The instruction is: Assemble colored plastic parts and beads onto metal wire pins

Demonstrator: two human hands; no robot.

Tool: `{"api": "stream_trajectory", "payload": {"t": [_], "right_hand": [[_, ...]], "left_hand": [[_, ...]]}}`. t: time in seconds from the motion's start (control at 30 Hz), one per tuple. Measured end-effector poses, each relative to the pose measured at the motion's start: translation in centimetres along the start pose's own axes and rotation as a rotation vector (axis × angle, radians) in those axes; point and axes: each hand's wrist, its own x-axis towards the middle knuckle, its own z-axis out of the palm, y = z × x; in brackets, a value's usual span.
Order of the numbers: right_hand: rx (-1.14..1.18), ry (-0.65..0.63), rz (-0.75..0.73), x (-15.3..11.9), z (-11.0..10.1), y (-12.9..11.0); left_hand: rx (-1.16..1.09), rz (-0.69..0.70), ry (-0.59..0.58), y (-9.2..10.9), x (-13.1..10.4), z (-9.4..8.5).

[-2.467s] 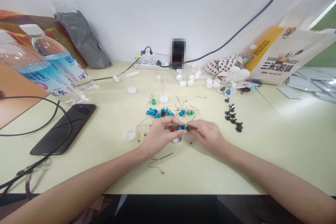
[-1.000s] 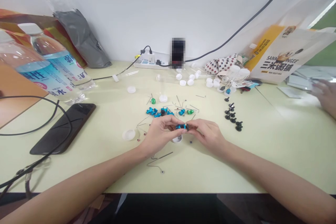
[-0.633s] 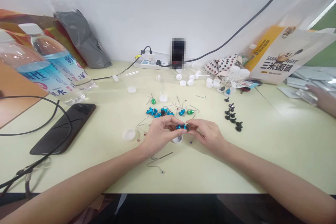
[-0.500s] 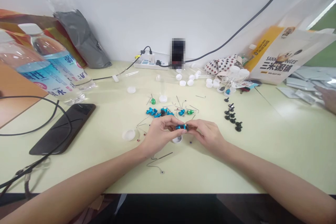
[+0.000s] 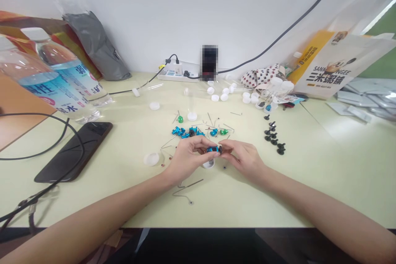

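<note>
Between the fingertips of my left hand (image 5: 192, 156) is a small blue metal part (image 5: 212, 149) with a black section along it. My right hand (image 5: 243, 157) pinches at a black disc-shaped end piece (image 5: 220, 149) on the part's right side. Just beneath the hands sits a small white cap (image 5: 209, 165), partly hidden, with something dark in it. Beyond my fingers lie several loose blue metal parts (image 5: 179, 131), a green part (image 5: 180, 119) and another green part (image 5: 224, 132), among thin bent metal rods (image 5: 167, 142).
Several black mushroom-shaped pieces (image 5: 274, 142) lie to the right. White caps (image 5: 215, 97) and clear tubes (image 5: 192, 103) stand towards the wall, near a power strip (image 5: 177, 75). A phone (image 5: 74, 152), cable and water bottles (image 5: 74, 66) occupy the left; a paper bag (image 5: 337, 66) stands back right.
Another person's hand at the right edge has gone out of view. My two hands stay in nearly the same place, still around the blue part, which has shifted only slightly.
</note>
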Motion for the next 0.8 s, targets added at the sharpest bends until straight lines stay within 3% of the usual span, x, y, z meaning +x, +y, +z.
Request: {"api": "stream_trajectory", "payload": {"t": [0.8], "right_hand": [[-0.012,-0.011,-0.001,0.03,0.09,0.09]], "left_hand": [[0.004,-0.025,0.005,0.19,0.01,0.08]]}}
